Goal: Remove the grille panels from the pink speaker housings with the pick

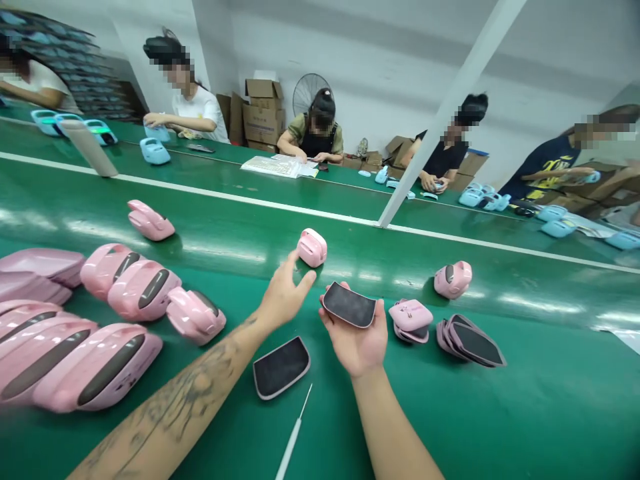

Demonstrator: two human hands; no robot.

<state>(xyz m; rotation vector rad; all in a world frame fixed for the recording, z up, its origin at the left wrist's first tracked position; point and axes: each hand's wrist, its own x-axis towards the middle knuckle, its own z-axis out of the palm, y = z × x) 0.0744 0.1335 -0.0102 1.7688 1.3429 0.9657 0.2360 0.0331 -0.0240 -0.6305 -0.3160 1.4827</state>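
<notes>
My left hand point(284, 295) is open, fingers spread, close to a small pink plastic casing point(312, 247) standing on the green conveyor belt point(540, 393). My right hand point(356, 345) holds a curved black pad with a pink rim point(349, 305) on its palm and fingers. Another such pad point(281, 367) lies below, between my hands. A thin white-handled pick point(293, 440) lies near the belt's lower edge. To the right of my right hand are a small stack of pink pieces point(411, 321) and a fanned pile of black pads point(471, 342).
Large pink casings point(95, 367) crowd the left of the belt, with other pink casings point(453, 280) spaced along it. Beyond a white rail point(250, 197) and post point(430, 133), several co-workers point(316, 130) sit at another green belt with blue casings and cardboard boxes point(263, 113).
</notes>
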